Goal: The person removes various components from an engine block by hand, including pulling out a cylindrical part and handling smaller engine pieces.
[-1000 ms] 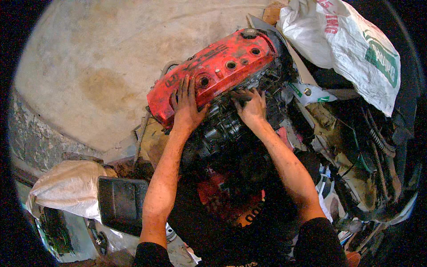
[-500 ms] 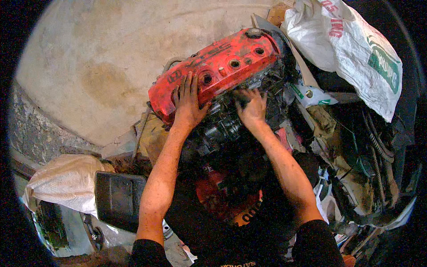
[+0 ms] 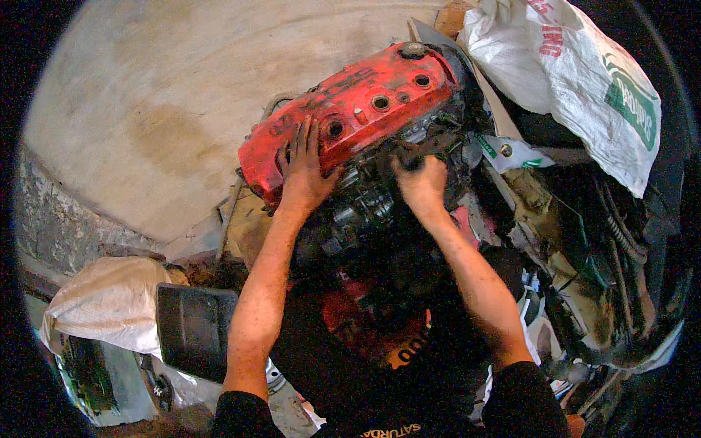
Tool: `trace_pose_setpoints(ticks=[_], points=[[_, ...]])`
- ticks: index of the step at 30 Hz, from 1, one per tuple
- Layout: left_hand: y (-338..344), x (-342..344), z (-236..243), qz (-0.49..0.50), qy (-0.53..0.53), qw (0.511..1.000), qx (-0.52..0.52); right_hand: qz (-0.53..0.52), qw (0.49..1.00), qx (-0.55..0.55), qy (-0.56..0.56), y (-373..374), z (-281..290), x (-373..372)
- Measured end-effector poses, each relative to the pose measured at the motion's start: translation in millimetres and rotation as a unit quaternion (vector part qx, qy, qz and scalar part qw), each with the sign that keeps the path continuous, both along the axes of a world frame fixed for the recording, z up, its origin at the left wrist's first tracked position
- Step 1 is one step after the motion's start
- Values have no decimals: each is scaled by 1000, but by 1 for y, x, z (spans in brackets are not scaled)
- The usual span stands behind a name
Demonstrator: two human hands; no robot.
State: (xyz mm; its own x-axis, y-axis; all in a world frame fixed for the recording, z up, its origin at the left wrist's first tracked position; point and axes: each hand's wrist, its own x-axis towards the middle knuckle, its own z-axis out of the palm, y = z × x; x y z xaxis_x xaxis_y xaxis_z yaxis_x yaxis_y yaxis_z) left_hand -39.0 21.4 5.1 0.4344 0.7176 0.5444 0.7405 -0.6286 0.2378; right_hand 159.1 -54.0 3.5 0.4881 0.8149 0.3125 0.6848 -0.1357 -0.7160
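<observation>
An engine with a red, grease-smudged valve cover (image 3: 380, 80) lies at an angle in front of me. Three round holes and an oil filler cap (image 3: 413, 50) sit along the cover. My left hand (image 3: 304, 169) rests on the cover's near left part, fingers stretched out and pointing away from me. On the engine's near side, among dark, greasy parts (image 3: 372, 208), is my right hand (image 3: 423, 181). Its fingers are curled against a black part there; that part's kind and the fingertips are hard to make out.
A white woven sack (image 3: 569, 80) lies at the far right. Scrap parts and hoses (image 3: 617, 233) are heaped below it. On the left are a pale bag (image 3: 109, 299) and a black tray-like bin (image 3: 196, 325). Stained concrete floor (image 3: 175, 109) stretches beyond the engine.
My right hand has shifted slightly right and nearer to me, and its fingers have curled in more. My left hand stays on the cover.
</observation>
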Motion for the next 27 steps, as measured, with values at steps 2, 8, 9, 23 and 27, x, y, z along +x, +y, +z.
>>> trace_pose_setpoints(ticks=[2, 8, 9, 23, 27], points=[[-14, 3, 15, 23, 10, 1000, -9, -6, 996, 82, -37, 4, 2, -5], [11, 10, -12, -18, -33, 999, 36, -5, 950, 292, -109, 23, -69, -18], [9, 10, -11, -2, -21, 999, 35, 25, 964, 264, 14, 25, -69, -24], [-11, 15, 4, 64, 32, 996, 45, 19, 945, 285, 159, 28, -39, -24], [-1, 16, -8, 44, 15, 998, 39, -40, 980, 191, -38, 24, -34, -23]])
